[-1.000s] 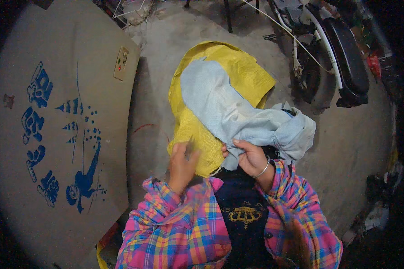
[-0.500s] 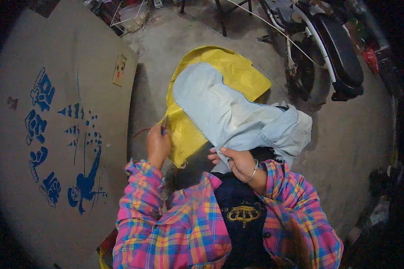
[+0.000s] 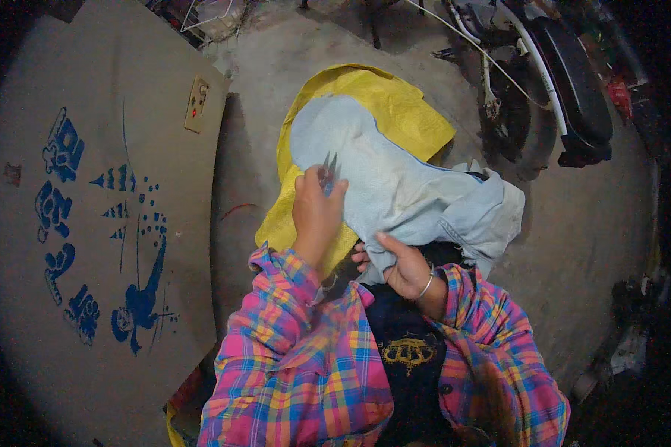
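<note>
Light blue denim cloth point(image 3: 350, 141) lies spread over my lap, its right part bunched in folds. Under it is a yellow woven sheet point(image 3: 406, 112) that shows at the far side and on the left. My left hand point(image 3: 317, 212) is closed on small thread snips point(image 3: 329, 170); their two pointed blades stick up above the denim. My right hand point(image 3: 402, 268) pinches the near edge of the denim between thumb and fingers. Some of its fingertips are hidden by the cloth.
A large beige panel point(image 3: 89, 246) with blue drawings stands close on the left, a small switch plate point(image 3: 197, 104) at its edge. A thin red strand point(image 3: 238, 209) lies beside it. At the far right stands a frame with a long black seat point(image 3: 574, 89).
My left hand has moved right and away from me, from beside the yellow sheet to over the denim, and the snips' blades now show. My right hand keeps its pinch.
</note>
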A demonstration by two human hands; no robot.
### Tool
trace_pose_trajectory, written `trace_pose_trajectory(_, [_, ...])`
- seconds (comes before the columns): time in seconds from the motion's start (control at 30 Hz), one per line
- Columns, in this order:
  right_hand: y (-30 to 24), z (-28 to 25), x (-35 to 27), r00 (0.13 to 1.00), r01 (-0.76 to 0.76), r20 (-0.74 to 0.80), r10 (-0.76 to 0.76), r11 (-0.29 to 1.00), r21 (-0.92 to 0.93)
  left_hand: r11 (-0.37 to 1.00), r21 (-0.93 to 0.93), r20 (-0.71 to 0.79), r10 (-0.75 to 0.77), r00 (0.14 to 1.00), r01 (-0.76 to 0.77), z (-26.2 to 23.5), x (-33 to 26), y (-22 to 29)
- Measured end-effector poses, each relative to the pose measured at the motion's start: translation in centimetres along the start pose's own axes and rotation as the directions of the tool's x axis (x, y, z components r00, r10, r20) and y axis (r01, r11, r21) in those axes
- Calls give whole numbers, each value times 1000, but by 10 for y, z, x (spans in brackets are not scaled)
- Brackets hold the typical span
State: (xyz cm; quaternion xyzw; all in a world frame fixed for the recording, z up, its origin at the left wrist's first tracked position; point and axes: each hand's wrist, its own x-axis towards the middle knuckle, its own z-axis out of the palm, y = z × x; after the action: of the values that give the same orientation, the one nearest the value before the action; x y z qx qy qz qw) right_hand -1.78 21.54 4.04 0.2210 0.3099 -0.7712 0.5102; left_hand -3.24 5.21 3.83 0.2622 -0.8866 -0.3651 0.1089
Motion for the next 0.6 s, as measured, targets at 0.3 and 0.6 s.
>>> trace_pose_trajectory(0.3, [-11, -6, 1, 999, 4, -45, -6, 999, -51, 988, -153, -55, -29, 998, 21, 4, 3, -26])
trace_pose_trajectory(0.6, [-17, 11, -8, 999, 40, -18, -42, 995, -96, 876, -378, 196, -242, 950, 301, -49, -38, -28])
